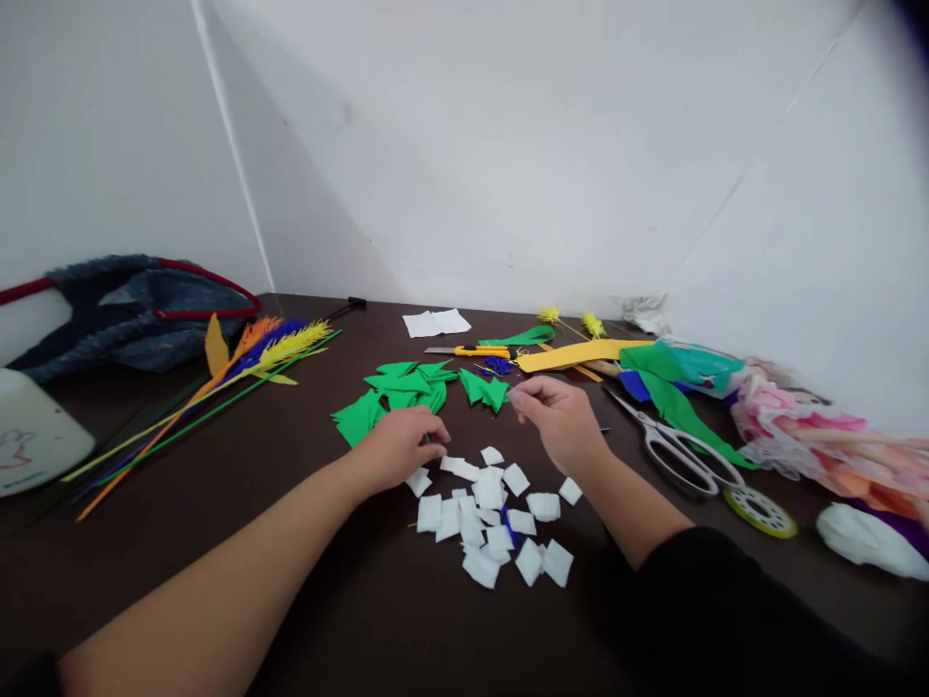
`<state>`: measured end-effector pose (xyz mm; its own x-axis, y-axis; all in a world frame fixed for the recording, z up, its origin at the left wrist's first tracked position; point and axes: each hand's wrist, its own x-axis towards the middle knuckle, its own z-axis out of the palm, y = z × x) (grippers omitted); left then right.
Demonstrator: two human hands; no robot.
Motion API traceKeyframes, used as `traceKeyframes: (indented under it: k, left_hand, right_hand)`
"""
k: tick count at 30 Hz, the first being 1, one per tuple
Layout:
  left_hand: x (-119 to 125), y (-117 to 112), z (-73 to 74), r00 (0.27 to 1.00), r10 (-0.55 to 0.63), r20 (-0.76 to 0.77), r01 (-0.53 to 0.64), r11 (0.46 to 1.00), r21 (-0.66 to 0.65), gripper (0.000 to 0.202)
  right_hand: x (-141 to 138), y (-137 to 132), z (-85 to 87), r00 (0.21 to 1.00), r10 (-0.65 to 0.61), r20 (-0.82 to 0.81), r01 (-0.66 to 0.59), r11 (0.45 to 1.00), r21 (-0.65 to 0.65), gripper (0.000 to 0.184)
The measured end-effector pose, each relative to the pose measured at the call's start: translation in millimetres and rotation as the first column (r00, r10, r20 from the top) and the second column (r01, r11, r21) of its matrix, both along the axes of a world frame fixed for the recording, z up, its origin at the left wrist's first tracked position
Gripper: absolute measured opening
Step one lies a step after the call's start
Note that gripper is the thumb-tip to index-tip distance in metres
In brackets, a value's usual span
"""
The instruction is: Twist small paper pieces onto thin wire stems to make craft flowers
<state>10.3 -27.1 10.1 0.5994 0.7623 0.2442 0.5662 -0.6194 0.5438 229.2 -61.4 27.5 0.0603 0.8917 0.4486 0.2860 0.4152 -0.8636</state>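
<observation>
My left hand [403, 447] is low over the table, between the green paper pieces [406, 384] and the white paper squares [488, 489]. Its thumb and fingers are curled together; a thin bit of green shows at them, but I cannot make out what is held. My right hand [555, 416] is closed in a pinch beside a smaller cluster of green pieces [485, 389]. Whatever its fingertips hold is too small to name. The loose white squares lie scattered below and between both hands, with a bit of blue among them.
Behind the hands lie a yellow utility knife [479, 352], blade out, and a white sheet [436, 322]. Scissors [682, 450], a tape roll [760, 510] and colourful crepe paper [798, 416] are at right. Coloured stems [210, 411] and a dark blue bag [145, 310] lie left.
</observation>
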Motion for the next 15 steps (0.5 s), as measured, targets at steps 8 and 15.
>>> traceKeyframes:
  k: [8,15]
  left_hand:
    - [8,-3,-12.3,0.987,-0.157,-0.042,0.158,0.987,0.012,0.01]
    - [11,-8,-4.5,0.943,0.159,0.291,-0.119,0.981,-0.152,0.007]
  right_hand:
    - [-5,4,-2.0,0.999,0.042,0.008,-0.04,0.991,-0.131,0.009]
    - [-13,0,2.4,0.991,0.044,0.125,-0.032,0.995,-0.096,0.012]
